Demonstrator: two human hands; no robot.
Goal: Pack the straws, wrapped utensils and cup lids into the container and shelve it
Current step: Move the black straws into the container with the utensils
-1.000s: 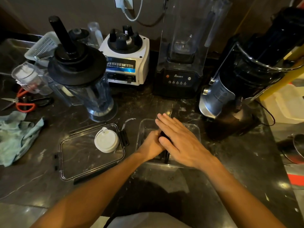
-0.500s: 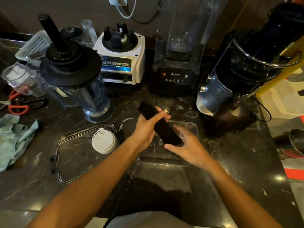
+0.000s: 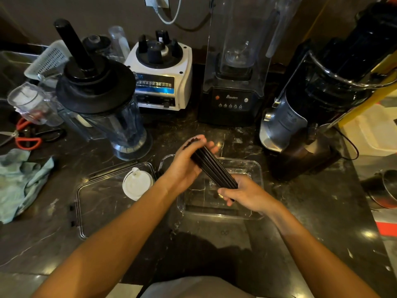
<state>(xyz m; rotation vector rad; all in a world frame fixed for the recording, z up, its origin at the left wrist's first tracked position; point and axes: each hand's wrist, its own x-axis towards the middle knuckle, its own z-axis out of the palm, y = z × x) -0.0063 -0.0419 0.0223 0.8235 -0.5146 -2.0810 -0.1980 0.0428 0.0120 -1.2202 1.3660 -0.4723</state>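
This looks like a drinks bar or café kitchen. Beyond the hands (image 3: 214,179), along the back of a dark marble counter (image 3: 300,233), stand a white blender base (image 3: 163,82), a black blender in a clear sound hood (image 3: 234,67) and a juicer (image 3: 318,104); a blender jug (image 3: 107,108) stands to their left.

Far end of the black straw bundle (image 3: 211,166) hidden behind the left hand's (image 3: 184,166) fingers; near end hidden inside the right hand (image 3: 242,193), so straw count cannot be told. Container (image 3: 255,168) floor partly covered by both hands. Cloth (image 3: 19,181) and scissors (image 3: 23,137) cut off by left edge, metal pot (image 3: 384,190) by right edge; white blender base (image 3: 163,74) label print unreadable.
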